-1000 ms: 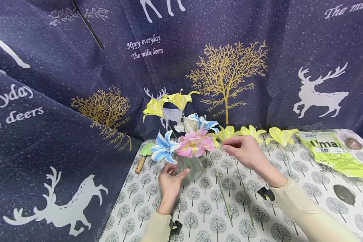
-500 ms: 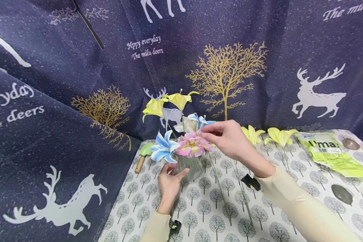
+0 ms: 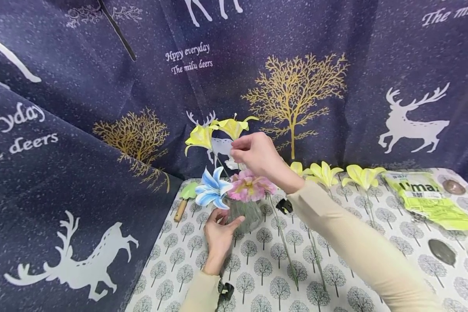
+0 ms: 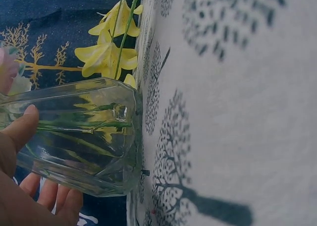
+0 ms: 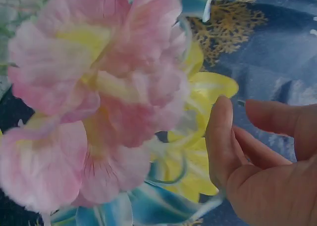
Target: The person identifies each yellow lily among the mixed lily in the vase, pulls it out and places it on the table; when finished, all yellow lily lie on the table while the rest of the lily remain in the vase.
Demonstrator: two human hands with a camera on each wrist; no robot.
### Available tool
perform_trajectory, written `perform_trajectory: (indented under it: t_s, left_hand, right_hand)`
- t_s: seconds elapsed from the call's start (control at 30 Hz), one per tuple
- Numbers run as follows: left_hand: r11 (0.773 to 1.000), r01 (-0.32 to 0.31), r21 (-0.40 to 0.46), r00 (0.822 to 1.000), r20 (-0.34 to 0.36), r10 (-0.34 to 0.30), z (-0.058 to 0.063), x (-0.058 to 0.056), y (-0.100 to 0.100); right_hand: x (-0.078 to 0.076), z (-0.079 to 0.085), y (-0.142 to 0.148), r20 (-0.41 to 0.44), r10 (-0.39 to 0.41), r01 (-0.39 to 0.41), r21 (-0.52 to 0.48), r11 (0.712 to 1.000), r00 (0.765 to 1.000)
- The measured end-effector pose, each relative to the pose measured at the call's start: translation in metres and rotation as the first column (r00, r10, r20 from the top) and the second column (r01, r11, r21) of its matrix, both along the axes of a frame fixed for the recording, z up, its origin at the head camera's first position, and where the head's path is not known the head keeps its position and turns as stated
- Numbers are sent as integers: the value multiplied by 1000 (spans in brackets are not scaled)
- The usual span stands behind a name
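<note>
A clear glass vase (image 3: 249,219) holds artificial flowers: a pink bloom (image 3: 251,187), a blue lily (image 3: 211,189) and two taller yellow lilies (image 3: 200,138). Low on the vase, my left hand (image 3: 219,236) grips its side, thumb on one face and fingers round the other, as the left wrist view shows. Green stems (image 4: 94,124) run down inside the glass. My right hand (image 3: 257,156) is above the pink bloom, its fingertips close to a yellow lily's stem. Thumb and forefinger stand apart in the right wrist view. My right hand covers the rear blue lily in the head view.
Loose yellow lilies (image 3: 363,177) lie right of the vase, their stems pointing toward me. Further right are a yellow-green bag (image 3: 430,197) and a dark oval piece (image 3: 442,251). A small green trowel (image 3: 182,208) lies at left. A dark printed curtain (image 3: 335,108) hangs behind.
My right hand has moved left and up from over the loose yellow lilies, past the pink bloom, to the tall yellow lilies. My left hand has stayed on the vase.
</note>
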State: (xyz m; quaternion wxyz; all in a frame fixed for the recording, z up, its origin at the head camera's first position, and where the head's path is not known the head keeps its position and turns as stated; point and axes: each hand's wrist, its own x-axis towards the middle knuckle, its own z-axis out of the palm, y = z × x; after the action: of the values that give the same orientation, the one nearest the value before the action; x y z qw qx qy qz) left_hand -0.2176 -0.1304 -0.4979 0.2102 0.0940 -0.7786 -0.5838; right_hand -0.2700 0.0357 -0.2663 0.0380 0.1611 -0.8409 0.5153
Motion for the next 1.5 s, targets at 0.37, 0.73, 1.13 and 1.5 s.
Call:
perform_trajectory:
  t_s: [0.37, 0.73, 1.13, 1.5]
  left_hand:
    - [1000, -14, -7, 1000, 6, 14, 0, 0, 0]
    - [1000, -3, 8, 1000, 7, 3, 2, 1, 0]
    - [1000, -16, -9, 1000, -1, 16, 0, -2, -1]
    - [1000, -17, -14, 1000, -1, 17, 1, 0, 0]
  right_hand:
    - [-41, -11, -10, 10, -140, 137, 142, 980, 990]
    - [-56, -25, -16, -19, -146, 146, 238, 960, 989]
    - [-58, -33, -20, -4, -173, 169, 228, 959, 985]
    - [-48, -26, -20, -23, -159, 161, 154, 975, 987]
